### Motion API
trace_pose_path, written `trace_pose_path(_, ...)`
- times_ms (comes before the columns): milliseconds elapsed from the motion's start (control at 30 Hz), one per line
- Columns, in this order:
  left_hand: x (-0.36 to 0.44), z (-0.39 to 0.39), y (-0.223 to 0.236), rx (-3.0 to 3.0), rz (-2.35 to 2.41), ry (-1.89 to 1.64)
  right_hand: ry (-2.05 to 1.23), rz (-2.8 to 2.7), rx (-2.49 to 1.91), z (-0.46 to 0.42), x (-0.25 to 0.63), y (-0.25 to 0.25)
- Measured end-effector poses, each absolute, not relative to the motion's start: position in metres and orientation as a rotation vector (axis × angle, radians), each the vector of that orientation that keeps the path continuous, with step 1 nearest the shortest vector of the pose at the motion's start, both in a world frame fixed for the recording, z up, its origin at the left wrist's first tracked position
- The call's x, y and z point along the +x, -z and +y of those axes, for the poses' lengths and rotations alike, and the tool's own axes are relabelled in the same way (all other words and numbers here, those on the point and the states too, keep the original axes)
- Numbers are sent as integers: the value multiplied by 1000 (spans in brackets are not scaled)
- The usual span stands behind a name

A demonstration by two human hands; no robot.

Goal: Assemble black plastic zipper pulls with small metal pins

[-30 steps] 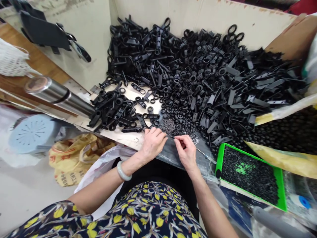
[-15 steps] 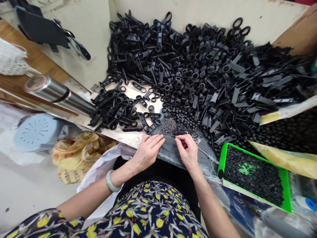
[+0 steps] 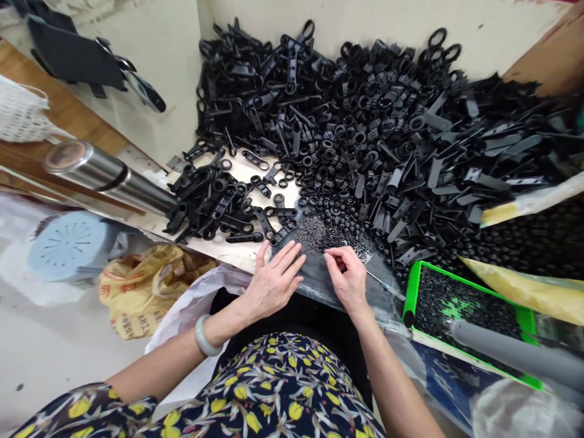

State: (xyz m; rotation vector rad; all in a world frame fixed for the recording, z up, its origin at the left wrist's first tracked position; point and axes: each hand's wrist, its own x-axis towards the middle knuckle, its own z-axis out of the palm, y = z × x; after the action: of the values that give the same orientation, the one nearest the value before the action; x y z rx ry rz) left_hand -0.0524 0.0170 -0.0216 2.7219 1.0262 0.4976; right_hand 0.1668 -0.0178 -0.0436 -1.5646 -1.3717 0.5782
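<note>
The black handle piece (image 3: 283, 232) nearest the left hand (image 3: 276, 277) lies on the bench just beyond the fingers, its long axis slanting, one end toward the person and to the left, the other away and to the right. Nearest of all is one floral top (image 3: 274, 401), then one pale bracelet (image 3: 204, 336) on the left wrist. Of the two hands, the left is palm down, its fingers spread apart and gripping nothing; the right hand (image 3: 349, 277) has thumb and forefinger together, though whether a tiny part sits between them I cannot tell. Both are over one dark mat (image 3: 314, 274). Beside the right hand lies one thin rod-like tool (image 3: 385, 286), pointing away and to the left; one green tray (image 3: 413, 289) of black bits is to its right. Farther on come one small pile of brownish bits (image 3: 311, 233), one cluster of silver pins (image 3: 364, 254) and many round black caps (image 3: 335, 210). To the left, one steel flask (image 3: 137, 188) leans near a small heap of handle pieces (image 3: 214, 201). Farthest, against the pale panel (image 3: 365, 24), rise handles, ridged rings (image 3: 365, 109) and flat blades (image 3: 497, 152), too many to count.
</note>
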Motion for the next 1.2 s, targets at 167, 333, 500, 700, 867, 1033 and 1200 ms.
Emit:
trace_pose_path(167, -57, 17, 21, 2676, 1170, -772, -554, -1388, -1570, -17, 168, 46)
trace_pose_path(333, -48, 26, 21, 2662, 1380, -858, -537, -1379, -1570, -17, 168, 46)
trace_pose_path(500, -49, 32, 15, 2690, 1410, -779, -552, -1368, -1570, -17, 168, 45)
trace_pose_path(700, -37, 46, 16, 2823, 1253, -607, -587, -1369, -1560, -17, 166, 44)
trace_pose_path(867, -32, 64, 13, 2817, 1056, -567, -590, -1318, -1504, -20, 167, 42)
trace_pose_path(1033, -31, 60, 6, 2290, 982, -778, -867, -1049, -1428, -32, 164, 37)
trace_pose_path(1200, -12, 25, 1, 1347, 988, -722, -974, -988, -1421, -46, 158, 28)
